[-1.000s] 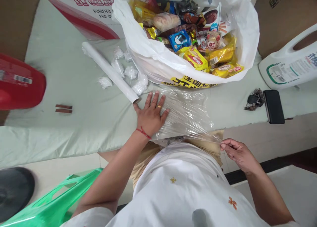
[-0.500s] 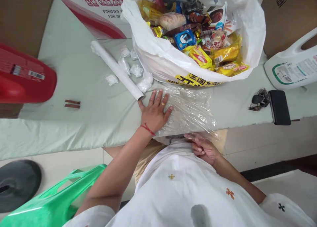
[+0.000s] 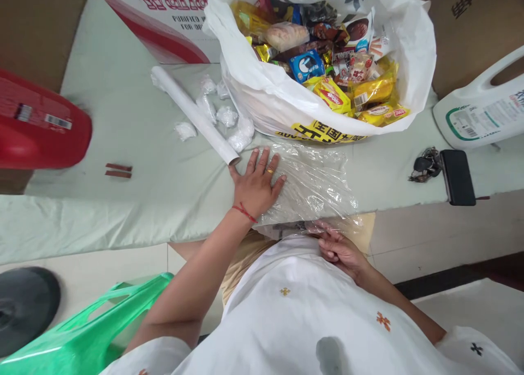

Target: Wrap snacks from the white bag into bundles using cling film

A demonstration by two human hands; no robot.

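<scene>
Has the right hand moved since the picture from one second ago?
Yes. Judged against the white jug, the right hand has shifted left, farther from it, and now lies partly beneath the clear plastic film.

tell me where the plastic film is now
In the head view, the plastic film lies over the near edge of the table, running right from the left hand, below the white snack bag, the right hand at its near side.

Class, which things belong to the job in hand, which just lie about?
In the job: clear plastic film; left hand, flat at its left edge; right hand, at its near edge.
Apparently lying about: red container; white jug; brown strips; green bag.
</scene>
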